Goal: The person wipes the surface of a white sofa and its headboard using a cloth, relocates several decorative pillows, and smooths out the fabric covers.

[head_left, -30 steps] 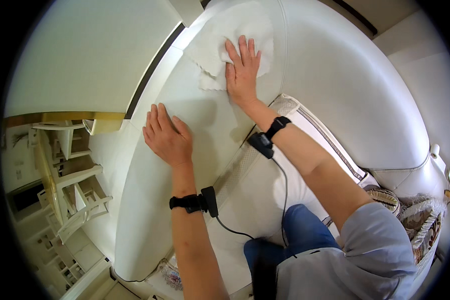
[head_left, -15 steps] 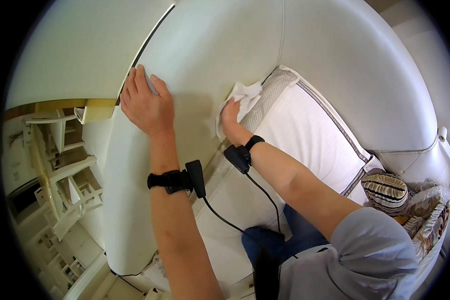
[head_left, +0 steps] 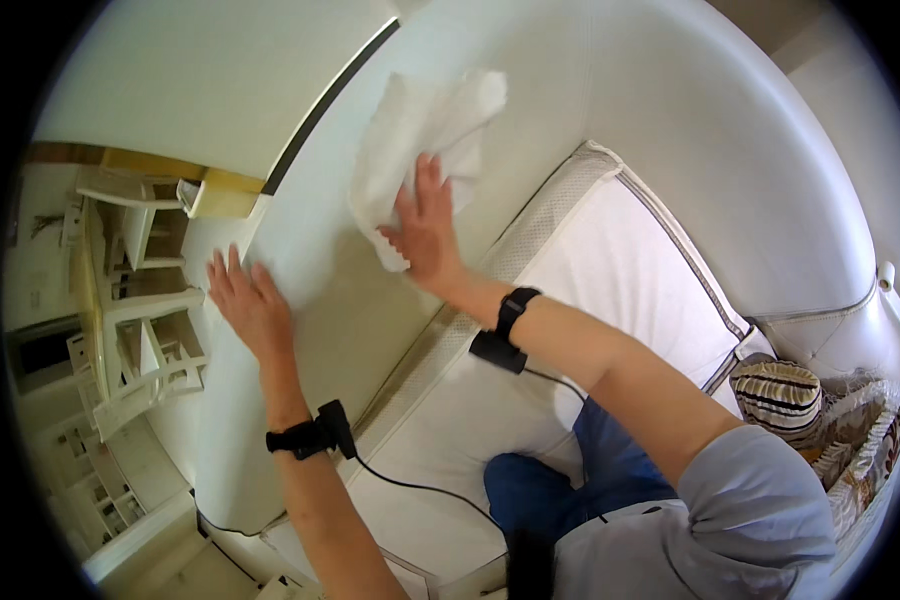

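A white cloth (head_left: 395,140) lies spread against the pale leather sofa backrest (head_left: 320,270), some of its edges loose and slightly blurred. My right hand (head_left: 432,235) is on its lower part, with the fingers partly spread over the fabric; part of the grip is hidden. To the left, my left hand (head_left: 253,302) rests at the outer edge of the backrest, fingers extended and apart, holding nothing. Both wrists carry black straps with small boxes and cables. Below the right forearm lies the white seat cushion (head_left: 610,270) with grey mesh trim.
A dark-edged pale panel (head_left: 220,80) rises behind the backrest at upper left. White chairs (head_left: 155,235) stand beyond the sofa's left side. A striped cushion (head_left: 776,400) and patterned fabric (head_left: 865,450) lie at the right. My legs in blue trousers (head_left: 540,490) are against the seat.
My right hand has moved up and left from the seat crease, taking the cloth onto the backrest, where it is more spread out. My left hand has shifted down and left along the edge.
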Motion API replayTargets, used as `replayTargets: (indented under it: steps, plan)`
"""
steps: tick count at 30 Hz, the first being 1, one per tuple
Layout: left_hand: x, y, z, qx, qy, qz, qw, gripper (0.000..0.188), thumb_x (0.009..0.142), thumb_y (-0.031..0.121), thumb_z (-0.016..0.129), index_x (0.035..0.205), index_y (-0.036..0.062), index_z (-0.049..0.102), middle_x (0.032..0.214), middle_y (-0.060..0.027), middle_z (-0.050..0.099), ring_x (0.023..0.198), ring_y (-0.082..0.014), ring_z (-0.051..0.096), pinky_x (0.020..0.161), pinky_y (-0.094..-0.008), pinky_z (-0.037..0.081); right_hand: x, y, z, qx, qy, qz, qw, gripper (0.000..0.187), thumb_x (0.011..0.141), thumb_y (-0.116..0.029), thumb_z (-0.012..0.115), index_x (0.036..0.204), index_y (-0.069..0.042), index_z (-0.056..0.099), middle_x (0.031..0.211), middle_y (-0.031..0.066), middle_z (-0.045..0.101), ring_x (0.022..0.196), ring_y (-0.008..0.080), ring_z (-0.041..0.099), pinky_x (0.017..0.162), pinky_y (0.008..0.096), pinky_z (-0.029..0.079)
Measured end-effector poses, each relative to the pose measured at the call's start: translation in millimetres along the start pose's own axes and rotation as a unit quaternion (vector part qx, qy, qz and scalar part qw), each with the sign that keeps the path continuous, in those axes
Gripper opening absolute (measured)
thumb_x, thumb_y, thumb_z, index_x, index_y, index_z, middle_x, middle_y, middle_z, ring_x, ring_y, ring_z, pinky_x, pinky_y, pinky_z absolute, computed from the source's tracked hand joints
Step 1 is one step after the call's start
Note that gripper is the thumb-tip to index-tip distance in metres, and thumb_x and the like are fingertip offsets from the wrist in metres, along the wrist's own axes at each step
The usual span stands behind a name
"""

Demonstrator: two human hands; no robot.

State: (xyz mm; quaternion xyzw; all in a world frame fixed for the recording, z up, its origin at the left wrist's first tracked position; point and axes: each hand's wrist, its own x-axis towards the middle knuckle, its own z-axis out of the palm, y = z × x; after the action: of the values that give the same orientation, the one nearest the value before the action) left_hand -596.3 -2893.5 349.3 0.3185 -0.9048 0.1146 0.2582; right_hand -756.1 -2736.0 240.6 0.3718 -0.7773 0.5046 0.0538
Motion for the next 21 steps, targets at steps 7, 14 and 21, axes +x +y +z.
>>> replayTargets:
  steps: [7,14,21]
  plan:
    - [-27.1,-40.6,-5.5,-0.002,0.042,-0.084,0.996,0.03,0.094,0.024,0.05,0.112,0.0049,0.063,0.113,-0.0116,0.064,0.11,-0.0307,0.056,0.097,-0.0414,0.039,51.0,-2.3,-0.2,-0.1,0.116,-0.07,0.986,0.064,0.075,-0.022,0.068,0.132,-0.01,0.043,0.152,0.0227,0.018,0.139,0.0473,0.015,0.104,0.0691,0.011]
    - [-31.7,-53.5,-11.0,-0.039,0.054,-0.1,0.993,0.028,0.091,0.022,0.051,0.108,0.0051,0.065,0.11,-0.0092,0.065,0.103,-0.0275,0.058,0.092,-0.0389,0.041,47.0,-48.3,-9.1,-0.101,-0.143,-0.264,0.948,0.061,0.073,-0.031,0.068,0.129,-0.02,0.048,0.148,0.0095,0.034,0.14,0.034,0.024,0.108,0.0637,0.009]
    - [-27.0,-43.9,-12.8,-0.022,0.069,-0.096,0.993,0.027,0.089,0.018,0.051,0.107,0.0033,0.065,0.109,-0.0115,0.066,0.102,-0.0292,0.059,0.091,-0.0399,0.044,76.6,-78.0,0.0,-0.177,-0.075,-0.229,0.954,0.048,0.074,-0.045,0.067,0.1,-0.007,0.057,0.119,0.013,0.052,0.122,0.0314,0.043,0.104,0.0604,0.021]
